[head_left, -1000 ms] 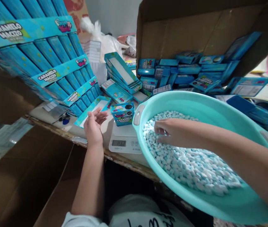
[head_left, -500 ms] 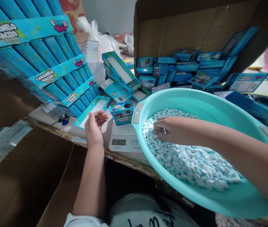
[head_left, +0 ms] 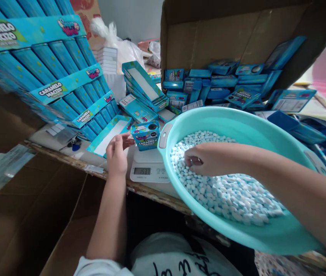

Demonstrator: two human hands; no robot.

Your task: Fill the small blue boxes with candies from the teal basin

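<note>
A small blue candy box (head_left: 145,135) marked CARAMELO MACIZO stands on a white digital scale (head_left: 148,167). My left hand (head_left: 117,153) hovers just left of that box, fingers loosely curled and reaching toward it, holding nothing. A big turquoise basin (head_left: 266,234) tilted toward me holds a heap of small pale blue and white candies (head_left: 223,191). My right hand (head_left: 206,159) rests on the candies at the heap's upper left, fingers curled in a pinch; what they hold is too small to make out.
Stacked blue display cartons (head_left: 50,76) lean at the left. Flat blue packages (head_left: 142,88) pile up behind the scale. An open cardboard box (head_left: 223,34) at the back holds several small blue boxes. Brown cardboard (head_left: 36,214) lies below the table edge, and keys (head_left: 72,144) rest by the cartons.
My left hand has drifted right, closer to the box on the scale. My right hand stays on the candies with its fingers drawn in. The scale reading shifted slightly.
</note>
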